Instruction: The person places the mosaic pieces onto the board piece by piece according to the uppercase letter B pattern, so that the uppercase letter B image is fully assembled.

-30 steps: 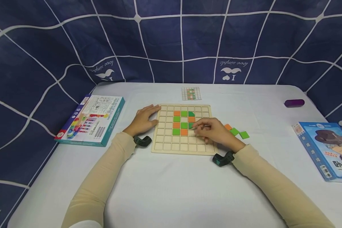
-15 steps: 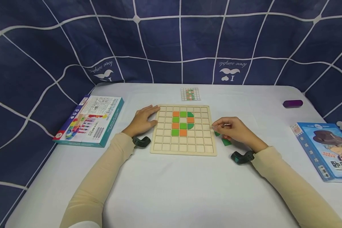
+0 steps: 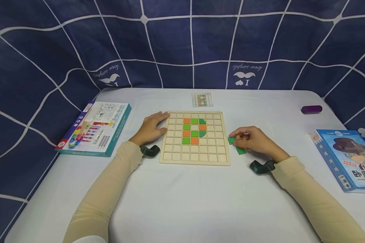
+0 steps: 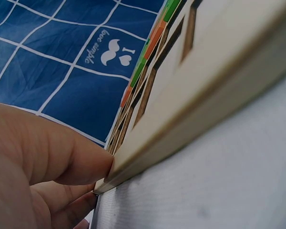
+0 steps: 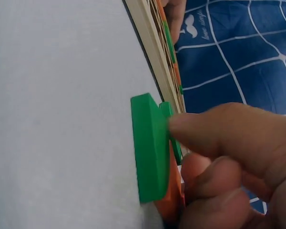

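Note:
A square wooden grid board (image 3: 194, 157) lies on the white table with a block of orange, light green and dark green tiles (image 3: 194, 133) set in its cells. My left hand (image 3: 150, 128) rests at the board's left edge, and its thumb (image 4: 86, 162) touches the rim. My right hand (image 3: 250, 139) is just right of the board, fingers bent over loose tiles. One dark green tile (image 3: 232, 140) is by the fingertips; another green tile (image 3: 241, 151) lies below. In the right wrist view the thumb (image 5: 190, 126) touches a green tile, with an orange tile (image 5: 169, 202) partly hidden; whether one is pinched is unclear.
A small pattern card (image 3: 202, 100) lies behind the board. At the left is a toy box (image 3: 94, 128), at the right a blue box (image 3: 346, 158). A purple cylinder (image 3: 311, 109) lies at the back right. A blue cloth (image 3: 182, 44) hangs behind the table.
My right hand has moved right, off the board, to the loose tiles. A dark green rounded tile now shows in the cell it was covering. The left hand stays at the board's edge.

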`<action>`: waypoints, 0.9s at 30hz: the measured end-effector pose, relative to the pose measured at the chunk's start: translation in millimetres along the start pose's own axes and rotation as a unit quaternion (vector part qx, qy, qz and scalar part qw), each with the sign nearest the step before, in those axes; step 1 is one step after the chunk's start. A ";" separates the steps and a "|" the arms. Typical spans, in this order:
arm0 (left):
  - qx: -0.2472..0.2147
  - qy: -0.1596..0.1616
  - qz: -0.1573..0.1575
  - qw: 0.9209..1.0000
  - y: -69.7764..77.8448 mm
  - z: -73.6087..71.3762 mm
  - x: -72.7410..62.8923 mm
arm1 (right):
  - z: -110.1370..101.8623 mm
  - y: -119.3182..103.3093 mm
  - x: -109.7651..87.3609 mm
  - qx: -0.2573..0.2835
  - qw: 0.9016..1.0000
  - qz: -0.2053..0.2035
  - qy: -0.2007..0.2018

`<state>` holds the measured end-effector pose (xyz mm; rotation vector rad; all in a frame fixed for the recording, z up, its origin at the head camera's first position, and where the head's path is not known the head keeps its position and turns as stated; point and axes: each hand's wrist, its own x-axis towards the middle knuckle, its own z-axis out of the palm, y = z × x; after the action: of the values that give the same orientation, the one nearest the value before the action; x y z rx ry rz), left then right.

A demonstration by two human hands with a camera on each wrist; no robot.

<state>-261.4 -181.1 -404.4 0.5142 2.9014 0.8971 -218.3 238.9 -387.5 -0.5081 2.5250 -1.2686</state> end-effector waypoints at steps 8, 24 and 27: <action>0.002 0.000 -0.004 1.000 0.6 0.4 -0.3 | 1.3 -1.9 -0.5 -0.068 0.997 -0.036 0.014; 0.004 0.002 -0.004 1.000 -0.4 0.7 0.2 | 1.8 -3.8 2.1 -0.070 0.996 -0.034 0.031; 0.003 0.000 -0.006 1.000 -0.2 0.8 0.1 | 1.4 -5.2 4.2 -0.068 0.997 -0.019 0.029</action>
<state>-261.5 -180.8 -405.2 0.4971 2.9056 0.8881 -220.6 233.3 -384.5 -0.5577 2.6746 -1.1456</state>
